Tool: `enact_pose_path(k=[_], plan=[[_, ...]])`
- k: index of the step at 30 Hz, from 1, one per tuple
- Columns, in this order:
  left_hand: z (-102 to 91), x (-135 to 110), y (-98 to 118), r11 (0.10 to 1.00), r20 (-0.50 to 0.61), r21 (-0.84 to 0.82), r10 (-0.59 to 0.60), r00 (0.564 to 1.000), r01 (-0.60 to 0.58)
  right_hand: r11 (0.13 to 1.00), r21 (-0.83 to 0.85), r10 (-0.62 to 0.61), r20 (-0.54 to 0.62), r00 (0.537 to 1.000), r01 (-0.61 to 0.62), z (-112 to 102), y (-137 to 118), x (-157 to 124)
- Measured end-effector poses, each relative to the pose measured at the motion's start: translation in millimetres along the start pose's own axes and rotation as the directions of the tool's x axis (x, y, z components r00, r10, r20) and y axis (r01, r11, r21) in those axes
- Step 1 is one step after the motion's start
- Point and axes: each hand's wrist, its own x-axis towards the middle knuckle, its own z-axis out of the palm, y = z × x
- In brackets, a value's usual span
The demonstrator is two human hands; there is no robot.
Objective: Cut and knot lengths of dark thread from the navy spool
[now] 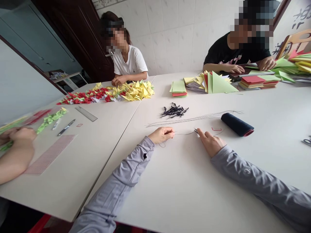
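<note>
My left hand (pixel 161 135) is closed in a pinch on a thin dark thread (pixel 184 133), and a small loop of it hangs below the fingers. The thread runs across to my right hand (pixel 211 142), which is closed on a small metal tool (pixel 195 130). Only the tool's dark pointed tip shows, so I cannot tell its exact kind. Beyond both hands, several long dark threads (pixel 179 122) lie stretched over the table. Behind them is a pile of short knotted black cords (pixel 174 110). A spool of dark thread (pixel 236 124) lies on its side to the right.
Folded paper pieces (pixel 109 92) are heaped before a person in white. Coloured paper stacks (pixel 178 88) stand near a person in black. At left, another person's arms (pixel 17 145) rest beside a ruler (pixel 86 114), a pen (pixel 66 127) and a pink lined sheet (pixel 51 155). Scissor handles (pixel 307 141) show far right.
</note>
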Motion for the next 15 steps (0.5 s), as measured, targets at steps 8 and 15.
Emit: enact_pose_path(k=[8,15], plan=[[0.0,0.1,-1.0,1.0,-0.006,-0.007,0.011,1.0,-0.011,1.0,0.006,0.009,0.022,1.0,-0.009,-3.8,-0.5,-0.1],[-0.1,0.6,-1.7,1.0,-0.002,-0.003,0.02,1.0,-0.02,1.0,0.003,0.006,0.048,0.999,-0.007,-7.7,-0.9,-1.4]])
